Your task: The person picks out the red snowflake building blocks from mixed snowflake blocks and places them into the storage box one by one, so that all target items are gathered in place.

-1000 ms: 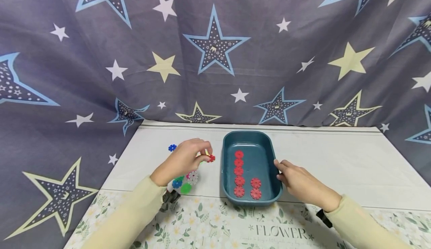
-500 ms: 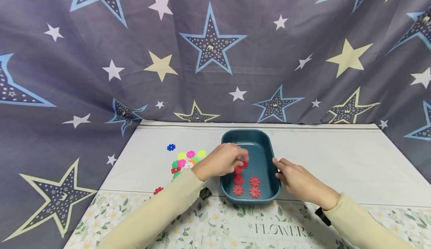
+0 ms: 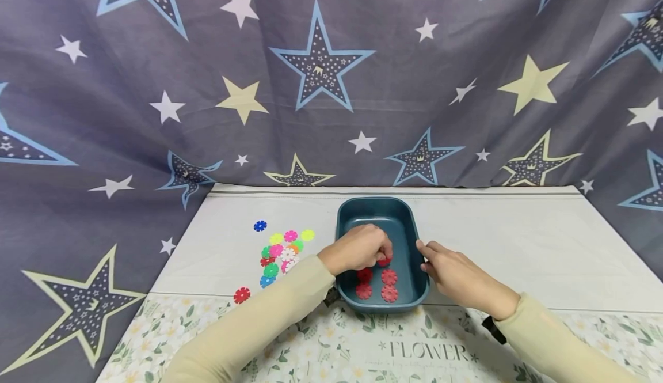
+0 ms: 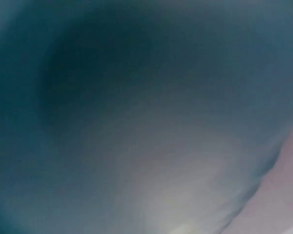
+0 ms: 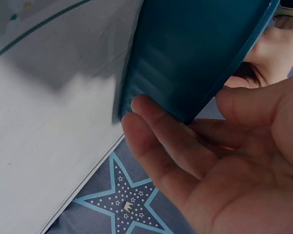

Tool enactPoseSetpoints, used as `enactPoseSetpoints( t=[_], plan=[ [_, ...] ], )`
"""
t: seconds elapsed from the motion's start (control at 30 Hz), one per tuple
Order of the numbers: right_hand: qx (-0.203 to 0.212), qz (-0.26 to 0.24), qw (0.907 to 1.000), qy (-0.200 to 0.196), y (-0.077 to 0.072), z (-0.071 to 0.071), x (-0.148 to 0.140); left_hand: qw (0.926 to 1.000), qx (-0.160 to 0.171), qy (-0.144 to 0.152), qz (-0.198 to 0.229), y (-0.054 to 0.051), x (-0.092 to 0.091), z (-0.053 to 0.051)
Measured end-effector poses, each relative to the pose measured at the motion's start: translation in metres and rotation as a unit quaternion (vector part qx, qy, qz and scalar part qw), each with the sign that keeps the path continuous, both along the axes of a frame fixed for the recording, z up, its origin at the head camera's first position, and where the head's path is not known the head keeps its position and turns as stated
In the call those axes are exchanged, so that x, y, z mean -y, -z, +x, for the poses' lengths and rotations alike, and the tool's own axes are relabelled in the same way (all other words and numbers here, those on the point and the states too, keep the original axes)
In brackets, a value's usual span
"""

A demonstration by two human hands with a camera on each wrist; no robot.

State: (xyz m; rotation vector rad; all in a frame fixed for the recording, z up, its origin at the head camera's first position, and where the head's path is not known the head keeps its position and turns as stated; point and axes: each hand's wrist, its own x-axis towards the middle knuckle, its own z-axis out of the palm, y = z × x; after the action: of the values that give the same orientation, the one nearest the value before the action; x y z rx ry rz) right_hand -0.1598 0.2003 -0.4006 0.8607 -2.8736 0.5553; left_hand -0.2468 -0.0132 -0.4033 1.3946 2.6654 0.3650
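Inside the teal plastic bin (image 3: 380, 308), my left hand (image 3: 357, 247) has its fingertips curled down on a red snowflake disc (image 3: 384, 262), at the top of a short column of red discs (image 3: 389, 277). Beside it runs a second column of red discs (image 3: 364, 291), its upper part hidden by this hand. My right hand (image 3: 461, 276) holds the bin's right wall, thumb at the rim and fingers along the outside, as the right wrist view also shows. The left wrist view is a close blur of teal bin (image 4: 112, 73).
Left of the bin lies a loose cluster of multicoloured discs (image 3: 277, 250) on the white tabletop (image 3: 497, 239). A blue disc (image 3: 260, 226) and a red disc (image 3: 242, 295) lie apart from it. A star-patterned curtain (image 3: 207, 55) hangs behind the table.
My left hand has carried a red disc from the table on the left into the bin, then moved right to the top of the right column. The right hand stays at the bin wall.
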Motion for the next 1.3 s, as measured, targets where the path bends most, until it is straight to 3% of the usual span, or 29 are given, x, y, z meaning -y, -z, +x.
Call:
enactPoseSetpoints(
  t=[0.17,0.3,0.5,0.6,0.7,0.8,0.9,0.97,1.13,1.3],
  plan=[
    [0.008,0.007,0.9999,0.006,0.0,-0.001,0.001,0.9993,0.02,0.001,-0.032,0.002,-0.001,-0.002],
    [0.01,0.009,0.9999,0.007,0.001,-0.001,0.001,0.9972,-0.002,-0.002,-0.075,0.003,-0.002,-0.004],
    [0.013,0.006,0.9999,0.005,0.0,0.0,0.001,0.987,-0.016,-0.012,-0.159,0.003,-0.004,-0.001],
    [0.014,0.005,0.9999,0.003,0.0,0.0,0.001,0.9848,-0.026,-0.005,-0.172,0.002,-0.002,0.0],
    [0.016,0.008,0.9998,0.005,0.0,0.0,0.001,0.9876,-0.032,0.013,-0.153,-0.001,0.002,0.001],
    [0.019,0.011,0.9997,0.007,0.0,0.0,0.001,0.9903,-0.013,0.056,-0.127,-0.005,0.006,0.004],
    [0.018,0.01,0.9998,0.006,0.001,-0.001,0.0,0.9865,0.024,0.102,-0.126,-0.008,0.009,0.011],
    [0.012,0.008,0.9999,0.002,0.0,-0.001,0.0,0.9826,0.04,0.117,-0.139,-0.009,0.009,0.016],
    [0.001,0.005,1.0,-0.008,0.0,-0.001,-0.002,0.9798,0.036,0.091,-0.174,-0.006,0.005,0.024],
    [0.012,0.005,0.9999,0.0,0.001,-0.001,0.0,0.982,0.027,0.049,-0.18,-0.007,0.001,0.022]
  ],
)
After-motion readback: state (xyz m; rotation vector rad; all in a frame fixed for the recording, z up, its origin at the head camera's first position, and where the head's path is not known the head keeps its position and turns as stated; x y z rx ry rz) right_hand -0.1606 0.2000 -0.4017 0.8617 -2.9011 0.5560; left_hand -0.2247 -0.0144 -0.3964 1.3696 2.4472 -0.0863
